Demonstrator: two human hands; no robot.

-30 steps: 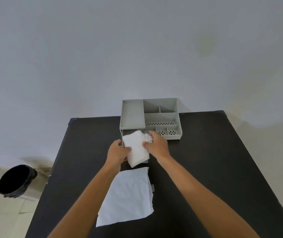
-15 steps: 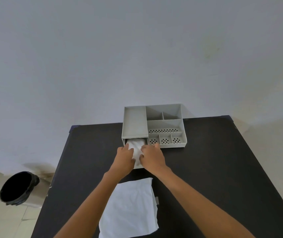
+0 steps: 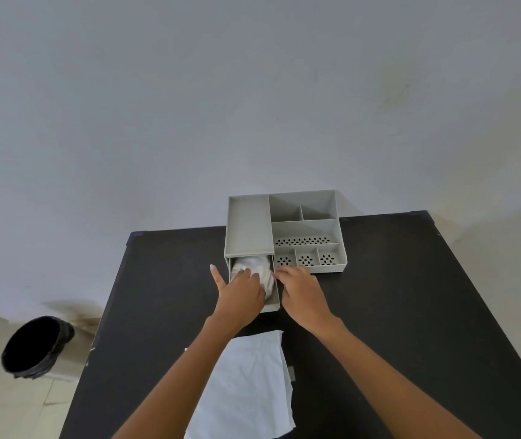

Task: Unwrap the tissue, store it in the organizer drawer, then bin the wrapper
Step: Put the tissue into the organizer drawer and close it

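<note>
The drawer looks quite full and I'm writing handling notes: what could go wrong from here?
The crumpled tissue bulges in the pulled-out drawer under the left hand; pushed shut as is, it may snag on the organizer frame and jam or tear.

The right hand rests at the drawer's side, so fingers might get pinched.

The flat white sheet lies under the forearms near the table edge; a pull-back could sweep it to the floor, missing the bin.

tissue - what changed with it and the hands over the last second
The tissue went from being held by both hands above the open drawer down into it. The left hand now presses it in; the right hand has let go and rests beside the drawer. The organizer, wrapper and bin stayed put.
</note>
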